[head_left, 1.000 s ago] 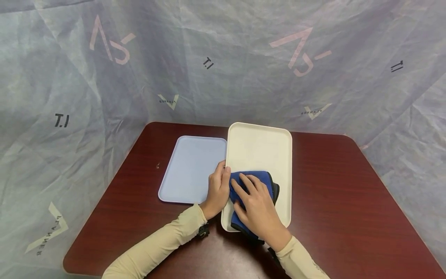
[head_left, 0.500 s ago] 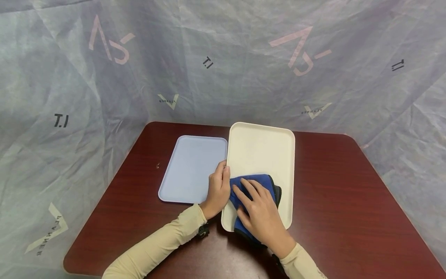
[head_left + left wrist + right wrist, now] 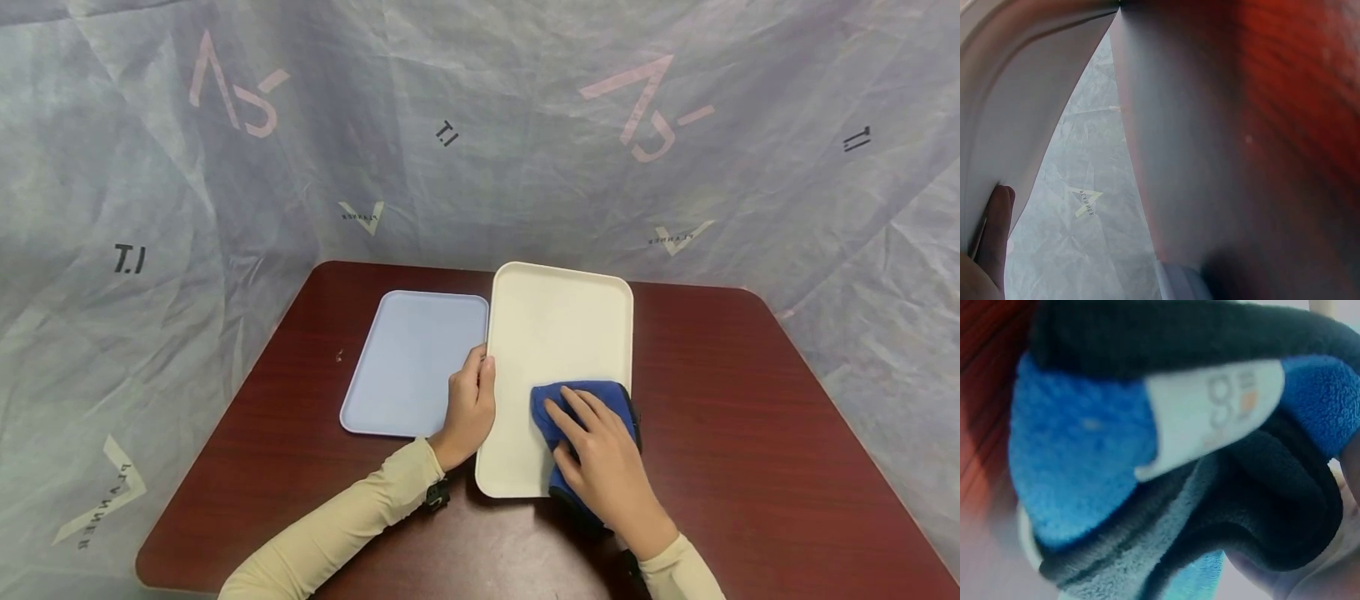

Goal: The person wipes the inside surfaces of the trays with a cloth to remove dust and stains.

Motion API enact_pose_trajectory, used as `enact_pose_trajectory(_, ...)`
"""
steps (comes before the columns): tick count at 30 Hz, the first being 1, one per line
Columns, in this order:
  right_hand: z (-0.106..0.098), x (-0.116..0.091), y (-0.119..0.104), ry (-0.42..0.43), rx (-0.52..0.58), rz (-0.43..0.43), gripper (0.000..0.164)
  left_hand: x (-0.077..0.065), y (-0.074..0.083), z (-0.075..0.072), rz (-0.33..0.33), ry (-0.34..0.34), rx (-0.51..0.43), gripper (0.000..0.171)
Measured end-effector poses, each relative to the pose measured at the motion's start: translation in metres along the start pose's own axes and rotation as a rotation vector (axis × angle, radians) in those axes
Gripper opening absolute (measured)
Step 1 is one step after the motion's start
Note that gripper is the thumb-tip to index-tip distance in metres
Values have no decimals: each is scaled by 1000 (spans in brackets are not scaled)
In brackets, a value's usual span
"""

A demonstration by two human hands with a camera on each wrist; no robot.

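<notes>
A cream tray [image 3: 558, 329] is tilted up toward me over the table. Its left rim is gripped by my left hand [image 3: 468, 408], thumb on the near side. In the left wrist view a finger [image 3: 999, 228] lies along the tray's underside [image 3: 1022, 125]. My right hand [image 3: 600, 462] presses a folded blue cloth [image 3: 546, 408] onto the tray's lower right part, fingers spread over it. The right wrist view shows the cloth's dark edging, grey inner side and white label [image 3: 1210, 412]. The cloth's lower end hangs past the tray's near edge.
A light blue tray [image 3: 416, 358] lies flat on the dark red table [image 3: 720, 400], left of the cream one and close to its rim. Grey printed fabric [image 3: 525, 167] hangs around the table's back and sides.
My right hand has slid the blue cloth rightward across the cream tray, from near its left rim to its right rim. The left hand keeps its hold, almost still.
</notes>
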State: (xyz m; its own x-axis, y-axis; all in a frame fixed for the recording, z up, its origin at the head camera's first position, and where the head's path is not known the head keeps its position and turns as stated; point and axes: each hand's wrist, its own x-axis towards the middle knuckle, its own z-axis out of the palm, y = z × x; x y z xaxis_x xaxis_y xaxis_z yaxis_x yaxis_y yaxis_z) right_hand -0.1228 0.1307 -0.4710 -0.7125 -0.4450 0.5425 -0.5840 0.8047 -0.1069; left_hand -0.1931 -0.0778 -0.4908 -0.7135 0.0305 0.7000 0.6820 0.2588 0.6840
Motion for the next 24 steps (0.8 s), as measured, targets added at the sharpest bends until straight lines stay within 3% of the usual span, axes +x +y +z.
enact_pose_trajectory(14,-8,-20,41,46,-35,82,50,2,4,0,1,1,13,29)
enact_pose_trajectory(24,-6,-24,40,37,-46,91,50,1,3,0,10,-4,-3,31)
